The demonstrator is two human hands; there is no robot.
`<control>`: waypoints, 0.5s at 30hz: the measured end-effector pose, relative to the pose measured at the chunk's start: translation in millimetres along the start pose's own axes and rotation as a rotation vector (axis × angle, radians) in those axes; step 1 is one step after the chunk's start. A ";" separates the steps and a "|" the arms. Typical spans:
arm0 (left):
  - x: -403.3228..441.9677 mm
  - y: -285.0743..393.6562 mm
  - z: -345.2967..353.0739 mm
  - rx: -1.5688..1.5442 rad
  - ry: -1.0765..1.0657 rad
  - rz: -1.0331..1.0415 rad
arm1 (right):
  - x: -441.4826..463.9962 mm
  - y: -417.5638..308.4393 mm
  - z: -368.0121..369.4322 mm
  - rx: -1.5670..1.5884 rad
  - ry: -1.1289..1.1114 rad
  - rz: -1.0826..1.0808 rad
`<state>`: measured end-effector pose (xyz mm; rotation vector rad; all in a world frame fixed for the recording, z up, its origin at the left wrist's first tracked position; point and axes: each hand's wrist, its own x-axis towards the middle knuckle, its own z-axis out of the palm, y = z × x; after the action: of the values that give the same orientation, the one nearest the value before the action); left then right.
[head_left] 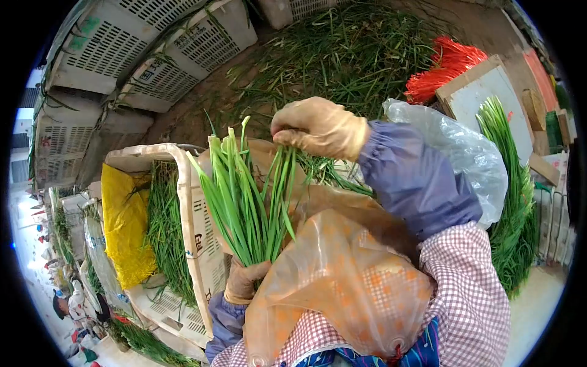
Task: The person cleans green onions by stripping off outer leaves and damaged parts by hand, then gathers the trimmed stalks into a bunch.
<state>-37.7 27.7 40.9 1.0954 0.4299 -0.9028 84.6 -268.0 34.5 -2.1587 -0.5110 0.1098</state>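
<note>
My left hand [244, 280], in a tan glove, is wrapped round the lower part of a bunch of green chives [244, 208]. The stalks fan out upward, with their pale cut ends at the top. Up at the right side of the bunch, my right hand [321, 127], gloved too, has its fingers closed on the ends of a few chives that lean away from the others. The bunch stands in front of an orange-patterned clear plastic apron [336, 275] over my lap.
A pale plastic crate [192, 226] of chives stands on the left, beside a yellow sack [125, 226]. Loose leaves [342, 55] cover the floor ahead. To the right are red ties [449, 67], a board [489, 92], a clear plastic bag [452, 147] and a large chive bundle [510, 202].
</note>
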 end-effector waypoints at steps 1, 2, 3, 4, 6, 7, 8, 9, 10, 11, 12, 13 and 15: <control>1.4 -1.1 -4.2 -0.001 -0.005 -0.001 | 2.6 2.9 3.2 -0.022 -0.033 0.025; 3.5 -3.4 -12.3 0.046 0.015 -0.016 | 4.5 8.0 7.4 -0.042 -0.068 0.047; 4.5 -5.8 -18.4 0.091 0.039 -0.032 | 5.1 11.7 7.6 -0.043 -0.072 0.047; 4.2 -7.7 -21.4 0.086 0.041 -0.033 | 4.8 16.8 6.3 0.111 0.060 0.106; 2.5 -10.8 -25.7 0.251 0.002 0.048 | 13.5 64.7 -0.7 0.251 0.450 -0.097; 1.6 -11.9 -27.5 0.306 -0.010 0.076 | 3.9 66.8 -18.2 0.096 0.578 -0.061; 0.7 -12.3 -29.6 0.370 0.020 0.078 | -5.6 69.0 -35.7 -0.057 0.703 -0.005; -0.1 -11.8 -27.5 0.397 0.038 0.079 | -14.3 63.5 -47.3 0.273 0.723 0.283; -0.9 -11.3 -25.5 0.424 0.057 0.079 | -20.8 65.5 -56.3 0.386 0.751 0.394; 0.0 -4.9 -15.7 0.255 0.045 0.041 | -23.8 67.0 -49.8 0.384 0.768 0.360; 2.3 -0.7 -9.7 0.089 0.028 0.002 | -28.9 74.2 -38.1 0.379 0.790 0.325; 4.6 -0.7 -9.4 0.091 0.021 0.000 | -32.4 97.0 -14.8 0.545 0.765 0.105; 6.8 -3.0 -12.8 0.071 0.003 -0.004 | -44.3 53.1 -1.0 0.888 0.407 0.498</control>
<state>-34.6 36.0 28.9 1.1609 0.4052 -0.9257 61.4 -314.0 -11.6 -1.3268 0.2916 0.1333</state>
